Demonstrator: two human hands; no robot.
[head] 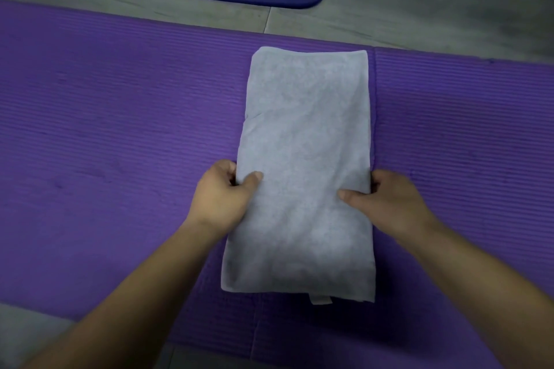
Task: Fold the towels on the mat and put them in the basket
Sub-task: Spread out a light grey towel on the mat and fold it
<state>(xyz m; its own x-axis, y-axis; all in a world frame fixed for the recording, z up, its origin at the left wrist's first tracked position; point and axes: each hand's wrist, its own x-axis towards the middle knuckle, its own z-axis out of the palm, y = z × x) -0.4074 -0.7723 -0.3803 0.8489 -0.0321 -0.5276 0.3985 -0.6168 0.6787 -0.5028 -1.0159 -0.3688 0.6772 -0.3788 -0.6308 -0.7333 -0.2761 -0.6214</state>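
Towel is being pinched at its long edges between left grip and right grip; crosswise halving is likely coming next.

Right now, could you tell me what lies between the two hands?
Head view: only the grey towel on the purple mat; left hand and right hand each pinch a long edge.

left hand: bare, thumb on top of the left long edge of the pale grey folded terry towel, fingers curled under, pinching it | right hand: bare, thumb flat on the towel's right edge, fingers curled round it | forearms: bare, reaching forward from the lower corners, converging
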